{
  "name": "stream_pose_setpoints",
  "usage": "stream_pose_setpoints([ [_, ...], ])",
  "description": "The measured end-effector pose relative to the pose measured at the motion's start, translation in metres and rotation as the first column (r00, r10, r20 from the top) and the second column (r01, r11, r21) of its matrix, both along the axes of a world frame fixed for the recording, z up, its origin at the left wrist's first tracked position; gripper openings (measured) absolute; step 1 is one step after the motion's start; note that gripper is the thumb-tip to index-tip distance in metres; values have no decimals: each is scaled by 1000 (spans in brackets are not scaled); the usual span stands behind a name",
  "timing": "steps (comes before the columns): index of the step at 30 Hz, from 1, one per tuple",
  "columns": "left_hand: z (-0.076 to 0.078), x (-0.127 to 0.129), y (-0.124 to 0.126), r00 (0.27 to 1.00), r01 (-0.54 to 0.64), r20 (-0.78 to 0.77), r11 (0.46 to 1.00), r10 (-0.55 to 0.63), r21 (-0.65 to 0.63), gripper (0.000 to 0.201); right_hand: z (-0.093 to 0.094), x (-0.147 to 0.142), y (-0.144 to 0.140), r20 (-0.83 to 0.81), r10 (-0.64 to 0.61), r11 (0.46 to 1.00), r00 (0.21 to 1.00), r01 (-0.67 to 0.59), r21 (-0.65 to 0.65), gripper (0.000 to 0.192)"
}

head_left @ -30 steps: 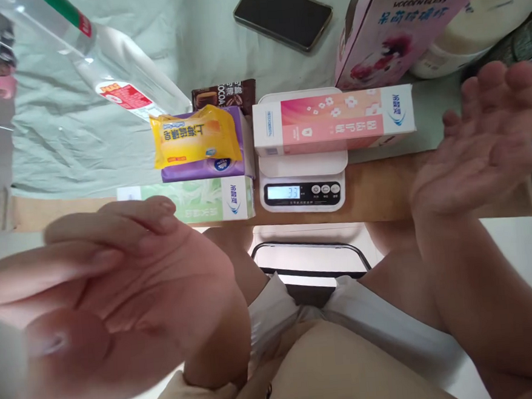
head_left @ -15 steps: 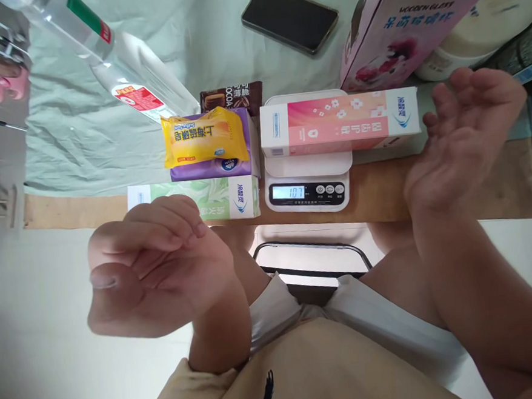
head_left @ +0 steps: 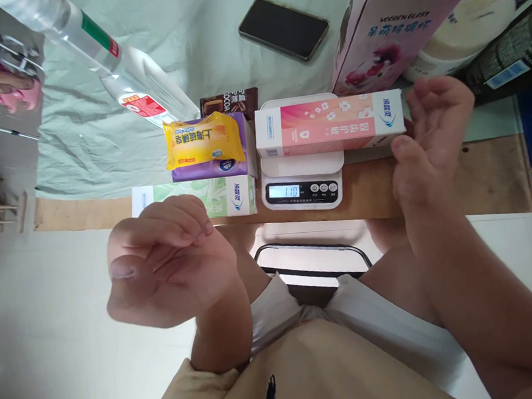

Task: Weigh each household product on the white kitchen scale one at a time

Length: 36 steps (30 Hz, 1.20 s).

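Observation:
A pink and white box [head_left: 329, 124] lies across a small white scale [head_left: 302, 188] whose display reads 110. My right hand [head_left: 428, 139] hovers just right of the box's end, fingers loosely curled, holding nothing. My left hand [head_left: 165, 264] floats in front of the table edge, fingers curled inward over the palm, empty, nearest to a green and white box [head_left: 193, 198]. A yellow packet [head_left: 202, 139] rests on a purple pack [head_left: 213, 166] left of the scale.
A brown cocoa packet [head_left: 229, 102], a clear plastic bottle [head_left: 115, 70], a black phone [head_left: 284, 28], a tall pink carton [head_left: 395, 26] and a white tub [head_left: 463, 21] sit on the pale green cloth [head_left: 84, 139]. A wooden table edge [head_left: 487, 175] runs across.
My left hand drew in from the left and curled its fingers. My right hand moved left toward the pink box and curled. The scale reading climbed from 33 to 110.

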<state>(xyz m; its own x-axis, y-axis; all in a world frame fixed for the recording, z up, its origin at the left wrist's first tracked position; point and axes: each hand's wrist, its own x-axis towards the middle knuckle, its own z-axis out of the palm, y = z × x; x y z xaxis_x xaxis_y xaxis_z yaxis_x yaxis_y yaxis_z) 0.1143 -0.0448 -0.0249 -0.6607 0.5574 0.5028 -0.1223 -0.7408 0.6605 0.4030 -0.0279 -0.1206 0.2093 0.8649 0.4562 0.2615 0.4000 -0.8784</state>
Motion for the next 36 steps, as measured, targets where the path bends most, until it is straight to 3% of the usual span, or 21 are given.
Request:
stream_pose_setpoints([
  [7,2,10,-2,998,-43,33,994,46,-98,70,1,-5,7,-32,90,996,995,-90,5,75],
  [10,3,12,-4,998,33,-44,990,-39,-136,65,2,-6,7,-40,129,991,991,-129,-19,73],
  [13,2,11,-5,984,107,-125,983,-126,-146,59,1,-6,6,-10,92,995,996,-92,-48,64],
  [17,1,10,-5,987,103,-103,982,-121,-161,47,2,-1,9,15,36,998,999,-35,-44,64],
  [21,1,8,-4,985,109,-112,981,-128,-162,37,7,17,11,42,48,990,998,-42,-135,68],
  [24,2,7,-4,986,95,-117,978,-118,-185,33,8,36,12,77,-30,999,997,32,-24,68],
  [27,5,7,-7,987,63,-130,965,-99,-256,34,9,44,9,-33,-92,986,995,96,139,76],
  [30,14,6,-14,990,90,-73,929,-124,-360,27,21,23,-2,-128,-76,973,989,102,205,74],
  [33,27,1,-20,988,129,-26,918,-149,-376,24,47,-26,-19,-12,-32,973,999,34,228,68],
  [36,35,-16,-20,999,-2,-46,924,-17,-382,38,74,-83,-31,26,107,978,994,-110,177,56],
])
